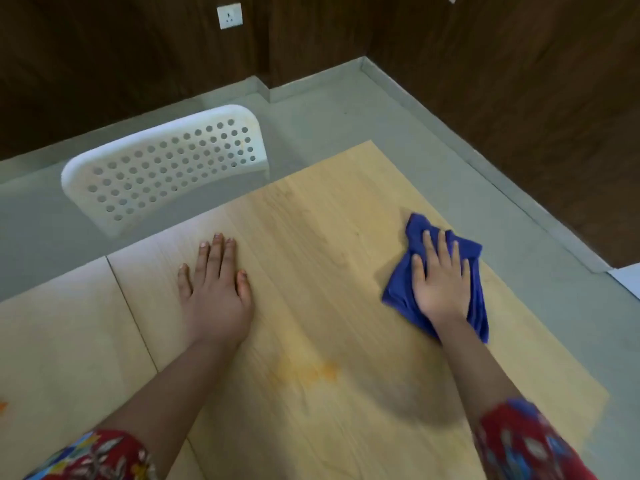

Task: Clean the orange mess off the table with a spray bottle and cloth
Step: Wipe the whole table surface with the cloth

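Patterned red sleeves (100, 455) frame the near edge of the table (329, 209), one on each forearm. Between the forearms, toward the near edge, lies the orange mess (311, 370): a pale, smeared patch with a stronger orange blot on its right side, thin and soft-edged. A second small orange mark (2, 407) shows at the left border of the view, on the adjoining tabletop.

Wiping looks to be the step in hand. The right hand (440, 282) presses flat on the blue cloth (396, 292), fingers straight and slightly apart, not curled round it. The cloth is crumpled and bunched under the palm, close to the table's right edge and toward its far right corner, well apart from the orange patch. The left hand (214, 289) lies palm down on bare wood near the far edge, fingers straight and close together with the thumb out, apparently as a brace.

No spray bottle is in view. The next move likely calls for drawing the cloth back toward the near edge and across the patch with firm pressure.

A white perforated chair (162, 168) stands beyond the far edge.
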